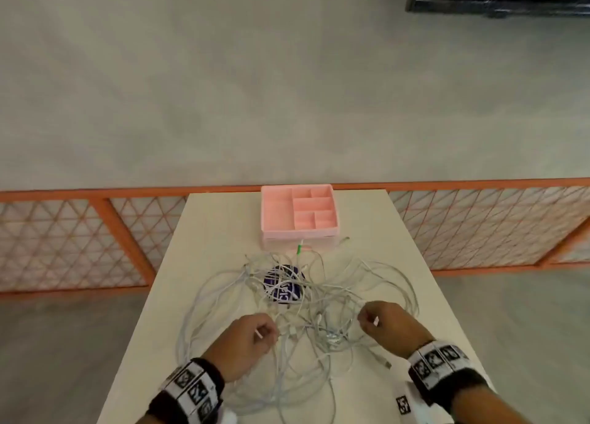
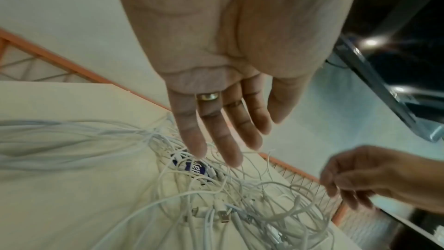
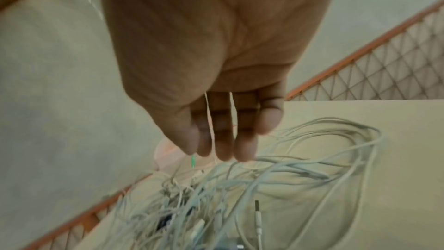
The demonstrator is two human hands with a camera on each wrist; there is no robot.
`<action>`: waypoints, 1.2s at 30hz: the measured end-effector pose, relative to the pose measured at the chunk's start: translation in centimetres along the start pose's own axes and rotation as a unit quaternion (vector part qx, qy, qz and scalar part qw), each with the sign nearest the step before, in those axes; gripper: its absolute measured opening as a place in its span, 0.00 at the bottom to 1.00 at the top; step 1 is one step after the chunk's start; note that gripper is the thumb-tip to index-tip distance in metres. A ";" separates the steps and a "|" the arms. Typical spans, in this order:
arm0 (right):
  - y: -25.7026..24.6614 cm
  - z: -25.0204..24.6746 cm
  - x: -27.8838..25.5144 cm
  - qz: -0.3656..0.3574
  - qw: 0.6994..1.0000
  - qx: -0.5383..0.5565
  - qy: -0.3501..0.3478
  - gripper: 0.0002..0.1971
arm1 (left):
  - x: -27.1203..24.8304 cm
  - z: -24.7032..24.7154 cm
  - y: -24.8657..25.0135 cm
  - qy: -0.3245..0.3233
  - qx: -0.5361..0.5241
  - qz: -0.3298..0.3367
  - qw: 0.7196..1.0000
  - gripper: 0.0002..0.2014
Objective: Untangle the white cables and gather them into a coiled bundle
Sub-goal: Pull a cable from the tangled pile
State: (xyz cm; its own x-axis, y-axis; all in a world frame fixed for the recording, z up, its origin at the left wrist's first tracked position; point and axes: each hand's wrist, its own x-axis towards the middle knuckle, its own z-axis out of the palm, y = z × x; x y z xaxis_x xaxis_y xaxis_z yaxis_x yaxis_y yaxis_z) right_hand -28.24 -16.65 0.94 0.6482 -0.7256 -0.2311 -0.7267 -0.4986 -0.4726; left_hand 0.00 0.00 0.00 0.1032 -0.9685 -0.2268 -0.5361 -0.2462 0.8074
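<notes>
The white cables (image 1: 297, 312) sprawl in a loose tangle on the table (image 1: 399, 248), just nearer than the pink tray (image 1: 298, 211). They look light, limp and snag-prone, best taken by a plug end. Both the left hand (image 1: 247, 339) and right hand (image 1: 388, 323) hover over the tangle's near edge, fingers relaxed, holding nothing.

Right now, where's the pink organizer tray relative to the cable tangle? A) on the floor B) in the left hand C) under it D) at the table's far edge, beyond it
D: the pink organizer tray sits at the far edge of the table, beyond the white cables.
</notes>
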 end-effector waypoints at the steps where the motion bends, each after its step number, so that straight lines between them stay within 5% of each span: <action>1: -0.3 0.3 1.0 -0.010 1.000 -0.021 0.001 0.06 | 1.0 0.3 0.1 0.013 0.010 0.005 1.000 0.05; 8: -2.8 2.7 3.4 -0.043 0.978 -0.181 -0.099 0.08 | 4.5 3.1 1.7 -0.028 0.051 -0.001 0.998 0.03; 13: -2.0 4.6 2.6 -0.054 0.963 -0.251 -0.082 0.26 | 5.2 4.9 2.1 -0.051 0.059 0.005 0.997 0.04; 16: -1.6 5.2 2.2 -0.052 0.947 -0.315 -0.039 0.17 | 5.3 5.5 2.2 -0.052 0.050 0.012 0.997 0.03; 24: -5.0 -5.1 4.7 -0.084 0.991 -0.034 0.104 0.04 | 6.5 3.5 6.8 0.025 -0.042 0.072 0.996 0.19; 28: -9.2 -11.7 5.7 -0.100 0.980 0.092 0.147 0.05 | 8.5 0.7 10.4 0.092 -0.118 0.134 0.980 0.05; 36: -12.8 -18.4 7.0 -0.148 0.967 0.134 0.156 0.09 | 9.3 -4.1 13.9 0.130 -0.335 0.122 0.925 0.10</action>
State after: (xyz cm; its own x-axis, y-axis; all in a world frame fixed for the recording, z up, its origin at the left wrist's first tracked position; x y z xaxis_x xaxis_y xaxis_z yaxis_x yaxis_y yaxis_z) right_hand -18.60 -24.10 21.04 0.6882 -0.6987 0.1956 -0.4078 -0.5954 -0.6923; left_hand -3.04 -12.55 11.41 0.2925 -0.9533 0.0751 0.0596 0.0966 0.9935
